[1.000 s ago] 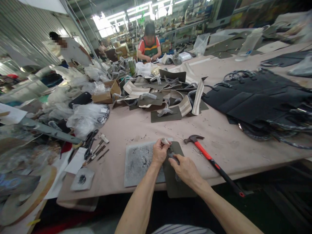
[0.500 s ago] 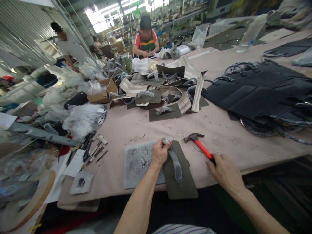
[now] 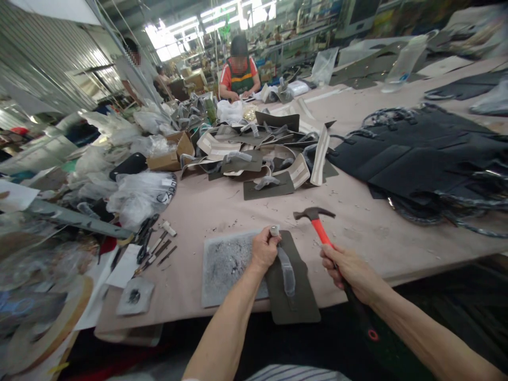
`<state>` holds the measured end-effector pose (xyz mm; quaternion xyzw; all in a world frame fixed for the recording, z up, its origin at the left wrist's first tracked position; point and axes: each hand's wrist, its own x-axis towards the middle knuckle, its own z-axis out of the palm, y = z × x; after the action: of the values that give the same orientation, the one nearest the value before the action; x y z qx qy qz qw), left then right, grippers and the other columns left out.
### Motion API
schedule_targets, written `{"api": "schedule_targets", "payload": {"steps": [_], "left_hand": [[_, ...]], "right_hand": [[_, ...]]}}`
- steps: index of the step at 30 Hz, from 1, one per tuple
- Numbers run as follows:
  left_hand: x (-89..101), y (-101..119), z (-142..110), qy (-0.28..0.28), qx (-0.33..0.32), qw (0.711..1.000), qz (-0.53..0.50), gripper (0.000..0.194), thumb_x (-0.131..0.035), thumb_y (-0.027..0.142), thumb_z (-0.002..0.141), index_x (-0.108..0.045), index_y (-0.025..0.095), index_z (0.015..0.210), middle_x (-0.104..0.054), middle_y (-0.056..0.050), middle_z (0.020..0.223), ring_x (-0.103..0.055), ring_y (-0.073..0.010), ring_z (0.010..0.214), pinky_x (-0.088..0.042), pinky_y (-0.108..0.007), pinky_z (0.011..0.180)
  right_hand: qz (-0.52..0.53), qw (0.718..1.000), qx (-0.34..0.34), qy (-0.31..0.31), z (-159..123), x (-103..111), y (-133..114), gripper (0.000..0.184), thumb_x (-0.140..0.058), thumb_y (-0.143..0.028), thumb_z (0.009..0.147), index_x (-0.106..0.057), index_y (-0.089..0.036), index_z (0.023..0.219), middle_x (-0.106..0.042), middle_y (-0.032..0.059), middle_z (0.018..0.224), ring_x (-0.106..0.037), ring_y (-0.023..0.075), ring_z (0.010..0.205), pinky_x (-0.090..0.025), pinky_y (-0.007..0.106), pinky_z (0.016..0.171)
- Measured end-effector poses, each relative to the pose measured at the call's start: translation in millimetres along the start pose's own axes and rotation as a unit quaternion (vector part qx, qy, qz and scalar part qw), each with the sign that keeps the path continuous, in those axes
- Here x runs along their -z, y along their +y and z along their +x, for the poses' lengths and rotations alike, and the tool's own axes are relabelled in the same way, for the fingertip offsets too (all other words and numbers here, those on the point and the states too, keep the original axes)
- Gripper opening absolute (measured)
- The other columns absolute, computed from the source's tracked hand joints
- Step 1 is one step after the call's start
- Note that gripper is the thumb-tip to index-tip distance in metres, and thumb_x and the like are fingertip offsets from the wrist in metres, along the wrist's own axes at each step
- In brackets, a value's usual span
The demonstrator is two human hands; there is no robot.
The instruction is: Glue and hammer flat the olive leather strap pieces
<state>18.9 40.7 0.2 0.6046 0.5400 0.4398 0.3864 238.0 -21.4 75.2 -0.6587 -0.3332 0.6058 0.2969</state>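
Note:
My left hand is closed around a short, pale punch-like tool, its round top showing above the fingers. It stands at the upper edge of a dark olive panel, which has a plastic-wrapped handle on it. Under that panel's left side lies a worn grey slab with dark marks. In my right hand is a claw hammer with a red and black handle, its head raised to the right of the left hand. Whatever the punch's lower end touches is hidden.
Similar panels with wrapped handles are heaped beyond the slab. Black bag pieces lie on the right. Scissors and thin tools rest at left, near plastic bags. A co-worker sits across the table.
My right hand has closed around the hammer's handle and lifted it, with the head shifting slightly left and up. My left hand keeps its place, the pale tool now more upright.

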Motion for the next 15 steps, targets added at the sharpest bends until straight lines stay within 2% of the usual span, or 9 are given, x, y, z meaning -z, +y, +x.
{"api": "schedule_targets", "payload": {"steps": [2,4,6,8,10,13,14,15], "left_hand": [[-3.4,-1.6,-2.3,0.018,-0.004,1.000,0.017,0.010,-0.061,0.014,0.081,-0.068,0.019,0.087,-0.072,0.000,0.079,-0.066,-0.0160,0.075,-0.050,-0.025,0.073],[-5.0,-3.2,-5.0,0.021,-0.017,0.999,0.030,0.010,-0.062,0.015,0.082,-0.068,0.020,0.087,-0.071,0.000,0.078,-0.065,-0.0158,0.074,-0.050,-0.025,0.073],[-5.0,-4.0,-7.0,0.019,-0.029,0.999,0.042,0.009,-0.062,0.015,0.082,-0.068,0.020,0.086,-0.071,0.001,0.077,-0.064,-0.0156,0.072,-0.050,-0.026,0.072],[-4.3,-4.0,-8.1,0.018,-0.034,0.998,0.051,0.008,-0.062,0.015,0.082,-0.068,0.020,0.085,-0.071,0.000,0.076,-0.064,-0.0157,0.071,-0.050,-0.026,0.072],[-3.7,-4.0,-8.3,0.018,-0.036,0.998,0.049,0.009,-0.062,0.015,0.082,-0.068,0.020,0.086,-0.071,0.000,0.078,-0.065,-0.0161,0.073,-0.050,-0.026,0.073],[-3.5,-5.1,-7.7,0.012,-0.042,0.998,0.038,0.012,-0.062,0.017,0.082,-0.070,0.020,0.091,-0.073,-0.001,0.083,-0.066,-0.0167,0.077,-0.051,-0.027,0.076],[-3.5,-5.7,-7.6,0.010,-0.044,0.998,0.037,0.013,-0.062,0.017,0.082,-0.070,0.020,0.092,-0.073,-0.001,0.084,-0.066,-0.0170,0.078,-0.051,-0.027,0.077],[-3.5,-6.3,-7.7,0.009,-0.045,0.998,0.038,0.013,-0.062,0.017,0.082,-0.070,0.021,0.092,-0.074,-0.001,0.085,-0.067,-0.0173,0.079,-0.051,-0.027,0.077]], "right_hand": [[-0.120,0.981,0.140,0.055,-8.8,-4.0,-12.4,0.032,-0.040,-0.050,0.095,-0.047,-0.023,0.080,-0.044,-0.0049,0.057,-0.038,0.0105,0.044,-0.030,0.024,0.043],[-0.281,0.918,0.261,0.097,-13.7,-4.1,-22.4,0.035,-0.040,-0.050,0.096,-0.046,-0.023,0.076,-0.046,-0.0024,0.056,-0.041,0.0123,0.048,-0.029,0.026,0.048],[-0.423,0.848,0.305,0.099,-17.1,-1.3,-33.8,0.031,-0.042,-0.045,0.097,-0.046,-0.022,0.076,-0.046,-0.0016,0.055,-0.037,0.0121,0.047,-0.022,0.028,0.049],[-0.507,0.801,0.309,0.082,-23.7,3.1,-51.2,0.028,-0.043,-0.040,0.097,-0.048,-0.022,0.077,-0.046,-0.0019,0.054,-0.033,0.0113,0.044,-0.017,0.029,0.049],[-0.510,0.776,0.355,0.108,-35.9,7.1,-74.8,0.030,-0.042,-0.041,0.098,-0.046,-0.022,0.074,-0.045,-0.0024,0.054,-0.031,0.0107,0.043,-0.015,0.029,0.049],[-0.377,0.758,0.465,0.257,-56.8,6.8,-105.2,0.036,-0.037,-0.050,0.100,-0.044,-0.023,0.076,-0.046,-0.0028,0.056,-0.036,0.0111,0.046,-0.023,0.027,0.050],[-0.320,0.758,0.478,0.309,-60.8,4.7,-108.5,0.037,-0.035,-0.052,0.100,-0.044,-0.024,0.079,-0.048,-0.0023,0.058,-0.039,0.0118,0.048,-0.027,0.026,0.052],[-0.283,0.770,0.467,0.330,-62.1,2.1,-107.0,0.038,-0.032,-0.054,0.100,-0.045,-0.024,0.081,-0.050,-0.0013,0.060,-0.042,0.0126,0.050,-0.030,0.027,0.054]]}}
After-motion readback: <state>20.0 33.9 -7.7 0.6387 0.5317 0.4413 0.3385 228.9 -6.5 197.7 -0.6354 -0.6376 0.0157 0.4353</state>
